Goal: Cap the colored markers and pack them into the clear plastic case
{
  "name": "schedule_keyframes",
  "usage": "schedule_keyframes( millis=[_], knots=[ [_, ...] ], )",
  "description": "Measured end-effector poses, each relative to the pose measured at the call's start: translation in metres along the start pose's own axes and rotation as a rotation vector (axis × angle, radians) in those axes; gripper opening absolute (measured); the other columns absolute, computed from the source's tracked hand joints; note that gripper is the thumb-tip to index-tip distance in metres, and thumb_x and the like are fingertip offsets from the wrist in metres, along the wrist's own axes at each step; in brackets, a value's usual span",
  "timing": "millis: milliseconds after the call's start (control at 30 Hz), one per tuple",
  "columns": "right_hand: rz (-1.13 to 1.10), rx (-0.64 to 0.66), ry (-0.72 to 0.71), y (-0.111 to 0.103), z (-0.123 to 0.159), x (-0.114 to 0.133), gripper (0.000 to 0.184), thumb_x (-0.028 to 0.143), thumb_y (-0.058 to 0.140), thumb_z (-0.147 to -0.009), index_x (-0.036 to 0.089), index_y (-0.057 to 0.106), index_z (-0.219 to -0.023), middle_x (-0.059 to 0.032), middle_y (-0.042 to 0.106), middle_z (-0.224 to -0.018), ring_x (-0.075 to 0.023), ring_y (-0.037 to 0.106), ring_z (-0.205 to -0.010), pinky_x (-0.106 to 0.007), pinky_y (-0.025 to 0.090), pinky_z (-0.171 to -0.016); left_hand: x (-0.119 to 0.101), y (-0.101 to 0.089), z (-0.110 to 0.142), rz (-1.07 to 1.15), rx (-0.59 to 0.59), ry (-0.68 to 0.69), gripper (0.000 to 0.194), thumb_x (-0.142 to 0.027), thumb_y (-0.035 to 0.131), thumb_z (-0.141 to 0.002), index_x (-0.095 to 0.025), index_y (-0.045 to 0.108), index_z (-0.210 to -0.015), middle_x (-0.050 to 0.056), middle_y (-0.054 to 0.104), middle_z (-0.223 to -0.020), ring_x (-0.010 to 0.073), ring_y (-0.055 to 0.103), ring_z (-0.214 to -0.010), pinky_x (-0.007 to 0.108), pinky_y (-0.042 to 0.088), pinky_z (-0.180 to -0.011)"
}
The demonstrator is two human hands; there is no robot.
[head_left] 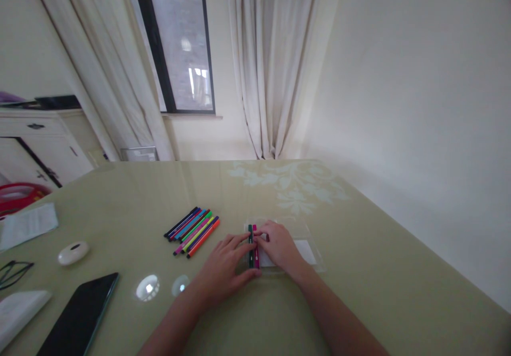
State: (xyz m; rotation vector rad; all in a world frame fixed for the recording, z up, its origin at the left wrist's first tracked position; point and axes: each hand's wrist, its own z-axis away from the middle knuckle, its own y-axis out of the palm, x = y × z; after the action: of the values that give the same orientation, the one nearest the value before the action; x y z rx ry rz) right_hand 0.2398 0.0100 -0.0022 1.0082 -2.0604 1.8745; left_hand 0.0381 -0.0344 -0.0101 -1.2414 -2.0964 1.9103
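Note:
A clear plastic pen case (307,252) lies flat on the green table (359,292). At its left end lie a dark green marker (250,249) and a pink marker (256,257), side by side. My left hand (225,268) rests beside them, its fingers spread and touching the green marker. My right hand (279,245) lies on the case, fingertips pinched on the top end of the pink marker. A row of several coloured markers (194,230) lies loose on the table to the left of my hands.
A dark tablet (80,316) lies at the front left, with a white oval object (73,253), glasses (11,272) and folded paper (27,224) further left. Curtains (271,63) and a window (179,42) stand behind the table, a wall on the right.

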Motion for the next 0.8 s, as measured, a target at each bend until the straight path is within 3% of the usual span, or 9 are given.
schedule_keyframes(
  millis=[100,167,233,333,500,600,700,800],
  knots=[
    [-0.074,-0.065,-0.009,-0.001,-0.001,-0.001,0.014,0.021,0.069,-0.092,0.021,0.082,-0.099,-0.0064,0.078,-0.096,-0.0198,0.069,-0.085,-0.029,0.048,-0.079,0.013,-0.009,-0.002,-0.01,-0.106,-0.127,0.037,-0.046,0.057,-0.099,-0.025,0.066,-0.129,0.01,0.068,-0.131,0.0269,0.061,-0.121,0.044,0.049,-0.105],
    [-0.14,-0.123,0.013,-0.003,-0.002,-0.001,0.015,0.022,0.068,-0.092,0.021,0.081,-0.099,-0.0057,0.079,-0.095,-0.0192,0.069,-0.081,-0.029,0.049,-0.077,0.027,-0.017,-0.001,-0.143,-0.215,-0.305,0.027,-0.038,0.053,-0.101,-0.021,0.069,-0.115,0.01,0.071,-0.116,0.0266,0.066,-0.108,0.042,0.052,-0.098],
    [-0.205,-0.174,0.041,-0.005,-0.003,0.0,0.015,0.022,0.066,-0.092,0.021,0.08,-0.097,-0.0054,0.08,-0.092,-0.0186,0.069,-0.077,-0.029,0.049,-0.075,0.041,-0.024,0.003,-0.346,-0.28,-0.455,0.022,-0.03,0.052,-0.1,-0.019,0.069,-0.11,0.012,0.07,-0.114,0.0297,0.065,-0.108,0.044,0.051,-0.098],
    [-0.266,-0.225,0.055,-0.007,-0.003,0.0,0.016,0.023,0.064,-0.092,0.019,0.079,-0.093,-0.0055,0.079,-0.09,-0.0178,0.068,-0.072,-0.029,0.049,-0.073,0.054,-0.031,0.009,-0.507,-0.268,-0.557,0.02,-0.03,0.054,-0.098,-0.019,0.07,-0.105,0.013,0.069,-0.113,0.0325,0.064,-0.109,0.046,0.049,-0.097],
    [-0.282,-0.238,0.026,-0.006,-0.002,0.002,0.017,0.023,0.062,-0.092,0.018,0.078,-0.088,-0.0059,0.078,-0.086,-0.0174,0.066,-0.071,-0.029,0.048,-0.071,0.056,-0.026,0.011,-0.481,-0.186,-0.563,0.019,-0.033,0.055,-0.097,-0.021,0.068,-0.092,0.012,0.068,-0.104,0.0307,0.064,-0.103,0.043,0.05,-0.093],
    [-0.307,-0.249,0.011,-0.006,-0.002,0.002,0.018,0.024,0.061,-0.092,0.018,0.078,-0.087,-0.0059,0.077,-0.085,-0.0171,0.066,-0.071,-0.029,0.048,-0.072,0.053,-0.022,0.006,-0.362,-0.248,-0.495,0.02,-0.033,0.052,-0.096,-0.021,0.066,-0.09,0.011,0.068,-0.102,0.0304,0.063,-0.102,0.043,0.049,-0.092],
    [-0.384,-0.231,0.007,-0.005,-0.001,0.004,0.02,0.027,0.061,-0.093,0.018,0.079,-0.091,-0.0054,0.078,-0.086,-0.0171,0.066,-0.073,-0.029,0.049,-0.072,0.043,-0.019,-0.002,-0.009,-0.331,-0.421,0.03,-0.042,0.042,-0.1,-0.022,0.06,-0.088,0.007,0.068,-0.09,0.0256,0.064,-0.089,0.038,0.05,-0.081],
    [-0.566,-0.17,0.037,-0.002,-0.002,0.008,0.026,0.037,0.062,-0.094,0.02,0.078,-0.104,-0.0051,0.078,-0.091,-0.0176,0.068,-0.077,-0.028,0.051,-0.071,0.023,-0.013,-0.009,0.345,-0.333,-0.369,0.046,-0.054,0.033,-0.103,-0.022,0.057,-0.081,0.002,0.061,-0.073,0.0203,0.058,-0.068,0.032,0.046,-0.064]
  ],
)
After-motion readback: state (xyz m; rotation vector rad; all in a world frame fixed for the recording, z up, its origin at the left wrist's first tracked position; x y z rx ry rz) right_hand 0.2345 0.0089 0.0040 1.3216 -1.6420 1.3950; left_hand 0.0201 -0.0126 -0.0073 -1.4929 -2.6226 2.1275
